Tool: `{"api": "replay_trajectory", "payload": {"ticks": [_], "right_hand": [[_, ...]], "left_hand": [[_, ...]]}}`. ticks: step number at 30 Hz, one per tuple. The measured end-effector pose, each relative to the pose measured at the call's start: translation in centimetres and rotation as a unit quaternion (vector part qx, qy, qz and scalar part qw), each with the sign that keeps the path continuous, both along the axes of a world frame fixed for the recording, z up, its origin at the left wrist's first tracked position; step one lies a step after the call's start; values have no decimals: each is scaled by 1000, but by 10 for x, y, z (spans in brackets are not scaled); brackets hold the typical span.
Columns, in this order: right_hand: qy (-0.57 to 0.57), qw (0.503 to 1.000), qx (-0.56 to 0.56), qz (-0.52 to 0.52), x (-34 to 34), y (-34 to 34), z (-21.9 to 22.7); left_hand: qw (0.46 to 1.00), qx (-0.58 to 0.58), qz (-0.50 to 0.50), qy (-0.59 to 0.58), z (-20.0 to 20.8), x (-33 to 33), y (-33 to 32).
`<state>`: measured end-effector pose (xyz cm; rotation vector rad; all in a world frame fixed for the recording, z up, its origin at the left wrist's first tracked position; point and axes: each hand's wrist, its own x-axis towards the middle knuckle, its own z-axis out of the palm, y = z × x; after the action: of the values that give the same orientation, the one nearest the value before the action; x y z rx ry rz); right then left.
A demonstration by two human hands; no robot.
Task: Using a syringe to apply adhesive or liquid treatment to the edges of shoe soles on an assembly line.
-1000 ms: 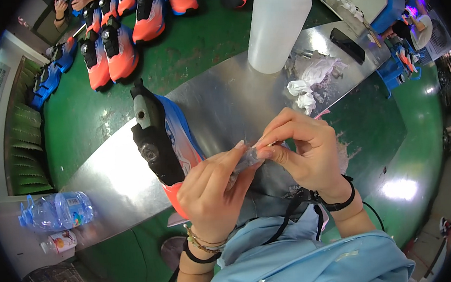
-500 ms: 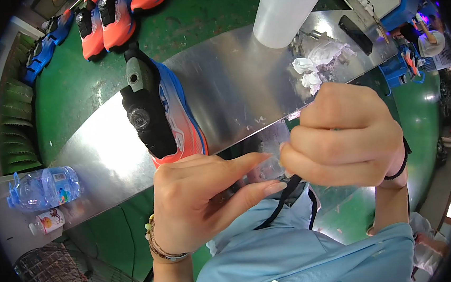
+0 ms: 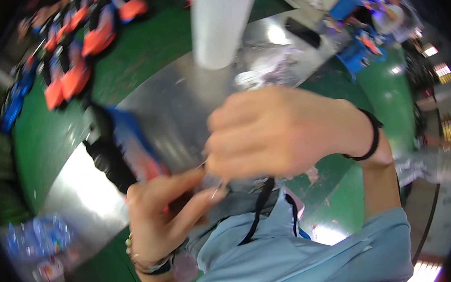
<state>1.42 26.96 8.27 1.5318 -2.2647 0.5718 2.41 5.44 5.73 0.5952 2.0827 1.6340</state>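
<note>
My left hand and my right hand meet in front of my chest, the left thumb and forefinger reaching to the right hand's curled fingers. Whatever is between the fingertips is too small and blurred to name. My right hand is closed, its back facing up; the left hand's other fingers are curled in. Beyond my left hand, a running shoe in black, blue and coral stands on the metal worktop, partly hidden by that hand.
A translucent white container stands at the worktop's far side, near crumpled whitish wrapping and a dark phone-like slab. More shoes are at the upper left. A clear blue-tinted bottle lies at left. People work at far right.
The view has swung and blurred, so the shoe and container appear further left. Both hands have shifted left in the picture and stay together; the right one lies more level.
</note>
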Motion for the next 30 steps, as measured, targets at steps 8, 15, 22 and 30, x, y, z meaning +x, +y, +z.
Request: {"api": "replay_trajectory", "payload": {"ticks": [8, 15, 22, 30], "right_hand": [[180, 979, -56, 72, 25, -22, 5], [135, 989, -63, -27, 23, -9, -12], [138, 990, -2, -21, 15, 4, -16], [49, 990, 15, -129, 7, 11, -12]], "left_hand": [[884, 224, -218, -348, -26, 1, -20], [961, 159, -79, -213, -23, 14, -10], [998, 5, -47, 32, -4, 21, 15], [967, 58, 102, 227, -35, 8, 25]]}}
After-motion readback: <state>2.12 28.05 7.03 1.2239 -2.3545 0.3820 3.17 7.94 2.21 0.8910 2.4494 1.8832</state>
